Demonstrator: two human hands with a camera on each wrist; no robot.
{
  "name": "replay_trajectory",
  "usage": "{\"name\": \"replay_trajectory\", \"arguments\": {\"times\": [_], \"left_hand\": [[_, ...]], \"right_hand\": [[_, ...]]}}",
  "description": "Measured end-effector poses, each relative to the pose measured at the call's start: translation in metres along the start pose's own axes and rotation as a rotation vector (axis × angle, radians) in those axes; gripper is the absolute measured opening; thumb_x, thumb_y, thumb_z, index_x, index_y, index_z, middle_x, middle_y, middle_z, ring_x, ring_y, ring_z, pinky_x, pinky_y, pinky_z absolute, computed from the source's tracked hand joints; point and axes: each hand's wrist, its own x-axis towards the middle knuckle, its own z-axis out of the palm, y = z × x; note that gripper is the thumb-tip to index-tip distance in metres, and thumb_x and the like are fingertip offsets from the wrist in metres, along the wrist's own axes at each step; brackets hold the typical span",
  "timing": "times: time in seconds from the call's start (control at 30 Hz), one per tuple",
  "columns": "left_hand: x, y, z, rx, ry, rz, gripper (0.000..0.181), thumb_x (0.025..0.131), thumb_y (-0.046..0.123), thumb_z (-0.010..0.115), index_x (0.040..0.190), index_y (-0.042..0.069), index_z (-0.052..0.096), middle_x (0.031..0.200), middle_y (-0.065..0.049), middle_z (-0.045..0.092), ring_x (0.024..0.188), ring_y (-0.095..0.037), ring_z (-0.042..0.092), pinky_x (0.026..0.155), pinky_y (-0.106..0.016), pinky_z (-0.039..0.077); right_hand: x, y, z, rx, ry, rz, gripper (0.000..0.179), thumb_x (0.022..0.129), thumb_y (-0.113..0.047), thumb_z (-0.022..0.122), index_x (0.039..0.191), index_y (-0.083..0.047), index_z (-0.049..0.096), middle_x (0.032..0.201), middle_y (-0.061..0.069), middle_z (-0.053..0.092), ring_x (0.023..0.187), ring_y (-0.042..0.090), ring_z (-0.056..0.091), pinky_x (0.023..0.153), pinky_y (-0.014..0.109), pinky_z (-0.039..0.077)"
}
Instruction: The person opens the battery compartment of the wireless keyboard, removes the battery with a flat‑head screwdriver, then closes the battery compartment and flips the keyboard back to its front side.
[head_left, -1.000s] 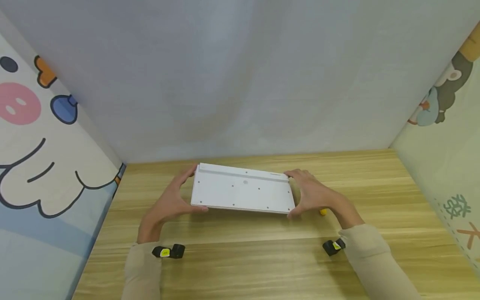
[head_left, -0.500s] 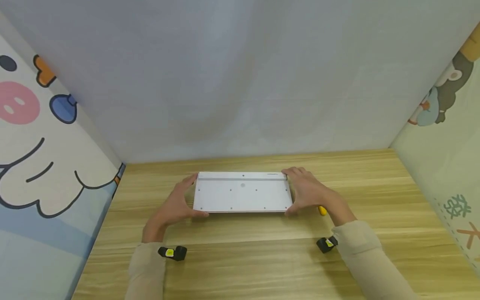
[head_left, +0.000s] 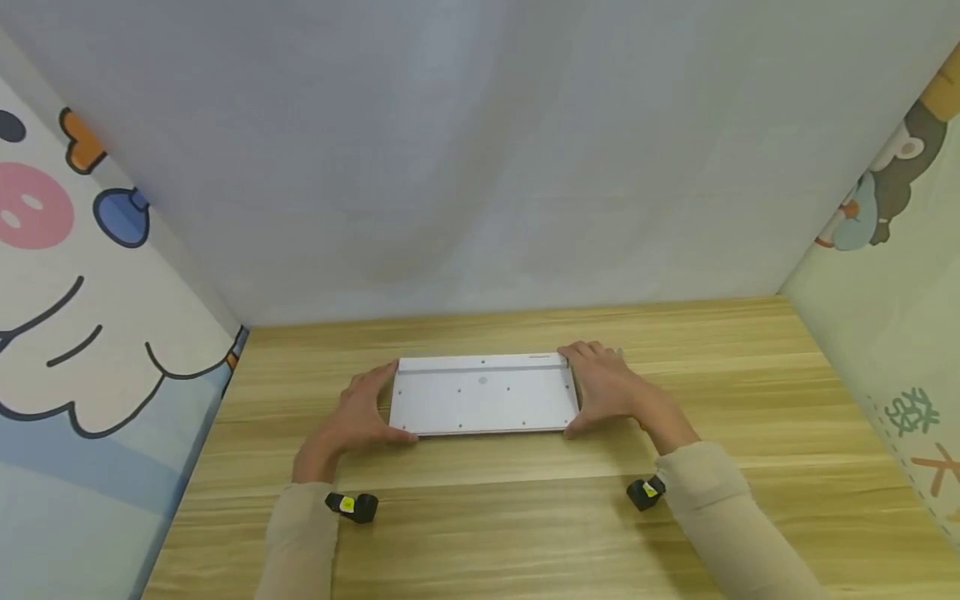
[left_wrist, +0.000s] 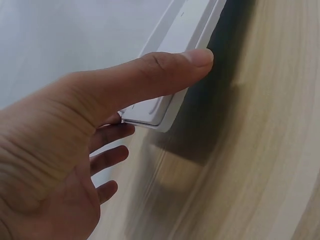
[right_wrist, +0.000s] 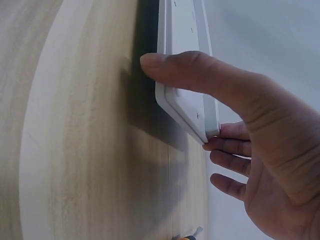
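A white keyboard (head_left: pixel 483 404) is held underside up, with small screws dotted over its back and a raised bar along its far edge. My left hand (head_left: pixel 362 417) grips its left end, thumb on the near edge and fingers at the far corner. At the right end, my right hand (head_left: pixel 603 387) holds it in the same way. In the left wrist view the thumb (left_wrist: pixel 165 70) lies over the keyboard's edge (left_wrist: pixel 172 112). Shadow shows beneath the keyboard in both wrist views, so it appears slightly above the table. Its key side is hidden.
The wooden table (head_left: pixel 487 533) meets a grey-white cloth wall (head_left: pixel 480 167) behind. Printed panels stand at the left (head_left: pixel 112 350) and right (head_left: pixel 885 333). A small yellow-orange object with a grey tip (right_wrist: pixel 187 238), mostly cut off, lies by the right wrist.
Both hands have lowered the keyboard toward the table and slightly nearer to me. Its earlier slant, left end higher, has levelled out.
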Motion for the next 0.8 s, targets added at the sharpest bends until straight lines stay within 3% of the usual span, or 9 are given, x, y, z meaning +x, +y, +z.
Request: {"name": "replay_trajectory", "arguments": {"times": [0.3, 0.43, 0.8], "left_hand": [[-0.001, -0.001, 0.009, 0.126, 0.021, -0.006, 0.127, 0.063, 0.05, 0.094, 0.162, 0.008, 0.026, 0.166, -0.016, 0.033, 0.151, -0.042, 0.025, 0.124, -0.067, 0.017], [-0.002, 0.001, 0.008, 0.161, 0.04, 0.005, 0.126, 0.063, 0.051, 0.094, 0.161, 0.006, 0.028, 0.165, -0.017, 0.036, 0.149, -0.044, 0.028, 0.121, -0.067, 0.019], [-0.002, -0.005, 0.012, 0.163, 0.019, -0.013, 0.127, 0.064, 0.054, 0.093, 0.162, 0.009, 0.025, 0.166, -0.016, 0.033, 0.15, -0.046, 0.027, 0.121, -0.07, 0.02]], "right_hand": [[-0.001, -0.002, 0.006, 0.022, -0.035, -0.018, 0.128, 0.057, -0.051, 0.096, 0.153, 0.006, 0.034, 0.151, 0.023, 0.047, 0.139, 0.044, 0.044, 0.117, 0.061, 0.04], [-0.002, -0.002, 0.008, 0.05, -0.031, -0.009, 0.127, 0.059, -0.05, 0.096, 0.155, 0.004, 0.033, 0.153, 0.022, 0.046, 0.14, 0.043, 0.043, 0.119, 0.06, 0.039], [-0.007, 0.002, 0.014, 0.115, -0.01, 0.008, 0.127, 0.059, -0.05, 0.096, 0.157, -0.001, 0.032, 0.155, 0.019, 0.044, 0.141, 0.043, 0.042, 0.118, 0.062, 0.038]]}}
